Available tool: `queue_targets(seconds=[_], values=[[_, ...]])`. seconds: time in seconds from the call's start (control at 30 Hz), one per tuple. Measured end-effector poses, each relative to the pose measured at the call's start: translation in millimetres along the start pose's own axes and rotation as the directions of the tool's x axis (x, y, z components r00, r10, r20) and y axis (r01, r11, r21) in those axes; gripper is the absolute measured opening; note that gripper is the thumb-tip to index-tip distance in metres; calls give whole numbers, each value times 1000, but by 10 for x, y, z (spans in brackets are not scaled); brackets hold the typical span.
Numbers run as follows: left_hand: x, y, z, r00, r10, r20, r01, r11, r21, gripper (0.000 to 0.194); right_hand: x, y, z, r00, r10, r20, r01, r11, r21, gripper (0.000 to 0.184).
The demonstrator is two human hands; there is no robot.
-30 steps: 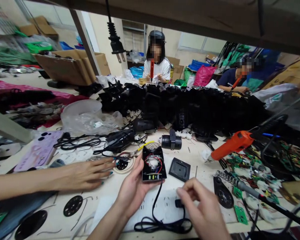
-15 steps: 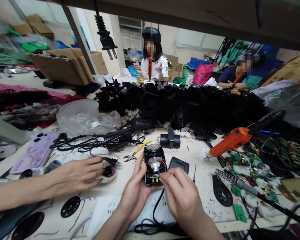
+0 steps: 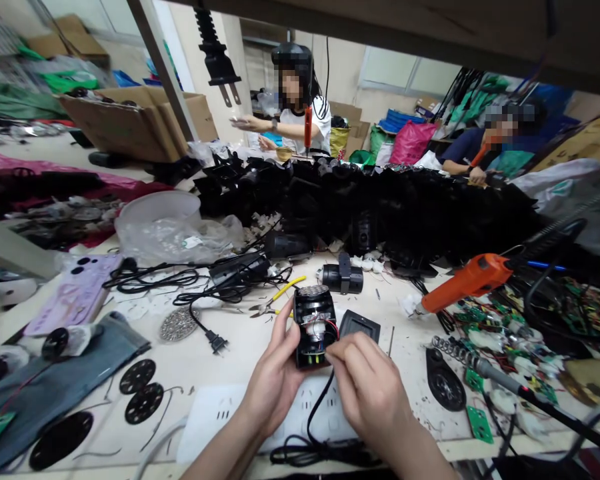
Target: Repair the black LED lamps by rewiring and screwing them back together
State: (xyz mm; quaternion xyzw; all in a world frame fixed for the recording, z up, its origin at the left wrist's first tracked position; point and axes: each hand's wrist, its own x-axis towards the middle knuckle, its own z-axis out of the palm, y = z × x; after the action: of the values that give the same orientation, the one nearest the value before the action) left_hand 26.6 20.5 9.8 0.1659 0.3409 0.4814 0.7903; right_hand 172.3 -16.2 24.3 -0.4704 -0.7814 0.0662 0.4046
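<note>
a neighbour's arm has gone, the work seemingly uninterrupted: the left hand cups the open black housing above the power strip, the right hand bent nearly closed at its lower edge, any grip hidden.

The black housing looks like hard plastic to me, faintly glossy along its edges. On its near side, the white power strip is smooth, satin plastic. To the housing's left I see a silvery disc, rough and grainy, then a soft, matt blue-grey cloth and a smooth purple phone with a low gloss. Behind the housing, leftward, the plastic bag is crinkled and shiny. Right of the housing, the orange power tool has a smooth plastic shell, and the coil is bare metal wire.
</note>
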Motion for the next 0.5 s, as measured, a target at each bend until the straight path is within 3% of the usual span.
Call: queue_targets(seconds=[0.1, 0.17, 0.4, 0.5], values=[[4, 14, -3, 1000, 8, -2, -8, 1000, 1, 65, 20, -45, -53, 983, 7, -183, 2, 999, 51, 19], [7, 26, -7, 1000, 7, 3, -7, 1000, 0, 66, 21, -62, -78, 970, 26, -240, -13, 998, 56, 18], [7, 41, -24, 1000, -14, -23, 13, 999, -45, 63, -98, -71, 89, 987, -156, -41, 147, 974, -173, 29], [1, 44, -60, 1000, -18, -18, 18, 999, -37, 63, -73, -96, 27, 983, -124, -132, 109, 987, -114, 23]])
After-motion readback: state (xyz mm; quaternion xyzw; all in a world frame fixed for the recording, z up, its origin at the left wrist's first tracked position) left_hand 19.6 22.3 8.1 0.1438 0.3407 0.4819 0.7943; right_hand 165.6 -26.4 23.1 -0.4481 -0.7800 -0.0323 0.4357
